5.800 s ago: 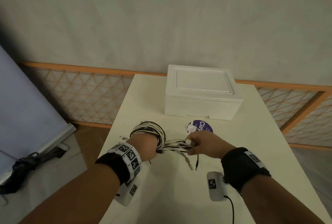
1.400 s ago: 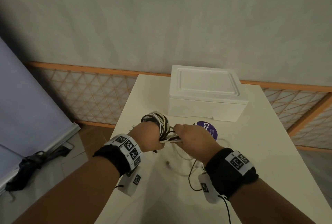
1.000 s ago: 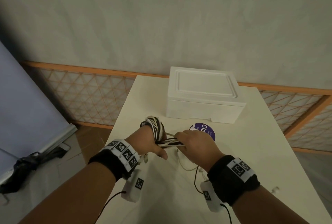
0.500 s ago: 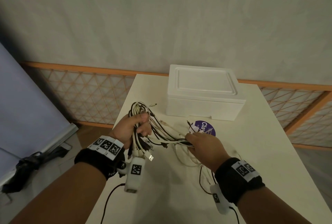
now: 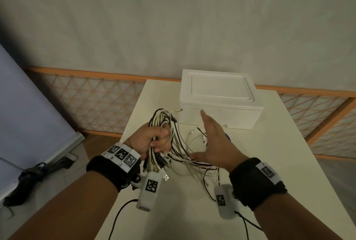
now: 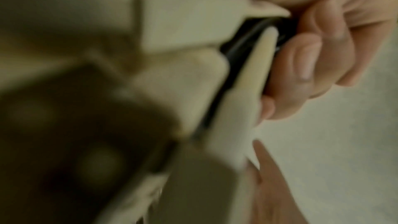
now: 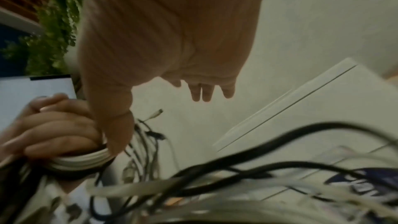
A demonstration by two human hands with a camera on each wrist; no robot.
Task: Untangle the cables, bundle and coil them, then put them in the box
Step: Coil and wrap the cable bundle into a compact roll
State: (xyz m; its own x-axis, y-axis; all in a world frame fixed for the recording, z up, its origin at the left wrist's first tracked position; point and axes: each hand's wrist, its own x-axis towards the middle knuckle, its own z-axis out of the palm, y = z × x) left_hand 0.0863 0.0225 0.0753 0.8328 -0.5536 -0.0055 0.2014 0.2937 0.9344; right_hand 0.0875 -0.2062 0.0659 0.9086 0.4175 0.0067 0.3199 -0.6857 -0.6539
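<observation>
My left hand [image 5: 154, 139] grips a loose bundle of white and black cables [image 5: 163, 122] held above the table; its curled fingers [image 6: 312, 54] wrap the strands, and the same fist [image 7: 53, 134] shows in the right wrist view. Loops and plug ends hang down and trail right across the table under my right hand [image 5: 213, 143]. That hand is open, fingers straight and pointing toward the box, holding nothing; its fingertips [image 7: 202, 93] show spread. The white foam box [image 5: 219, 99] stands with its lid on at the table's far side.
A purple round label [image 5: 228, 136] lies on the white table [image 5: 269, 162], mostly hidden by my right hand. An orange lattice fence [image 5: 92, 101] runs behind the table. A grey panel [image 5: 28, 114] leans at the left, with dark gear on the floor below it.
The tight coil on my left hand has come loose into hanging loops. My left hand lifted with the bundle, and my right hand let go of the strands and opened flat.
</observation>
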